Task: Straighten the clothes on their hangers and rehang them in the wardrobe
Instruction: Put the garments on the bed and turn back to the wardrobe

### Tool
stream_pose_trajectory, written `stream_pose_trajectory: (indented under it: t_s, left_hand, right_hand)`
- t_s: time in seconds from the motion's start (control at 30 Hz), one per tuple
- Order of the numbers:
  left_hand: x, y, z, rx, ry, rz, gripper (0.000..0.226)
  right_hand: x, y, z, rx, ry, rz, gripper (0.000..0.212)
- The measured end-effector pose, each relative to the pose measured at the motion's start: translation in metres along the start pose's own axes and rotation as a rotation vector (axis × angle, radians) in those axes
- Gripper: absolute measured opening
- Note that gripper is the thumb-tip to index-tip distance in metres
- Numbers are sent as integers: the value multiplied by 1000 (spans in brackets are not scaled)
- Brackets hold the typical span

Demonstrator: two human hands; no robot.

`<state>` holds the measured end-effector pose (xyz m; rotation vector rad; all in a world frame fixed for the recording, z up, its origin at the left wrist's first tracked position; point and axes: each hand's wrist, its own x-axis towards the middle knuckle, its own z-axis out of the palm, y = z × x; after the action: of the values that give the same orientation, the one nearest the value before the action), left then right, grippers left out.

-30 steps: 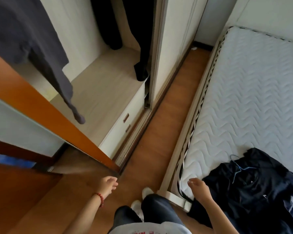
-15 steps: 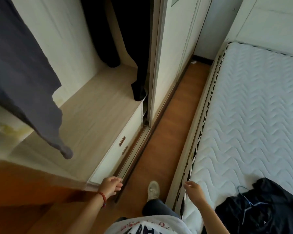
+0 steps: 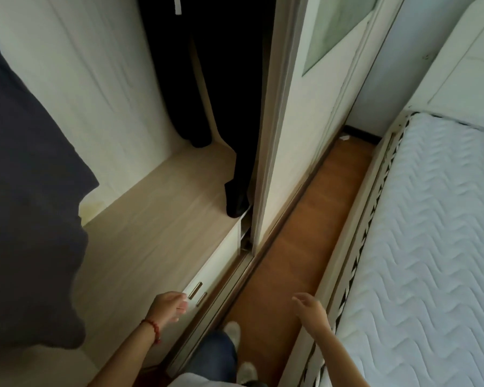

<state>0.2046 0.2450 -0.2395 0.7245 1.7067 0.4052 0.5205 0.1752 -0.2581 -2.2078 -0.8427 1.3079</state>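
The open wardrobe fills the left half, with a pale wooden shelf at its base. A dark grey garment hangs at the near left. Black clothes hang deeper inside, one black leg or sleeve reaching down to the shelf by the sliding door. My left hand, a red bead bracelet on its wrist, hovers over the shelf's front edge with loosely curled fingers and holds nothing. My right hand floats above the floor beside the bed, fingers apart and empty.
The white sliding door stands half open at centre. Drawer fronts with two slot handles sit under the shelf. A narrow strip of wooden floor runs between wardrobe and bed. A white quilted mattress lies at right.
My view has lifted and moved forward toward the wardrobe; the dark clothes pile with the blue hanger on the mattress has dropped out of sight. Both hands stay empty and have risen slightly.
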Motion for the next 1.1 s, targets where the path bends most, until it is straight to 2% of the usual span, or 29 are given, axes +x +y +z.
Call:
stream_pose_trajectory:
  t_s: [0.23, 0.43, 0.57, 0.8, 0.93, 1.1]
  left_hand:
    - [56, 78, -12, -97, 101, 56, 10]
    - [77, 196, -25, -157, 144, 346, 16]
    - [65, 264, -44, -192, 170, 516, 16]
    - [14, 362, -87, -285, 348, 749, 23]
    - [-25, 414, -102, -283, 404, 886, 24]
    - [-70, 476, -117, -237, 483, 1082, 23]
  right_hand:
    - [57, -122, -13, 18, 10, -255, 24]
    - [69, -256, -36, 58, 51, -565, 23]
    - [59, -342, -49, 137, 8, -759, 20]
    - [30, -479, -71, 163, -58, -1159, 24]
    - [12, -553, -82, 186, 49, -1368, 31]
    - [-21, -629, -107, 240, 319, -1585, 32]
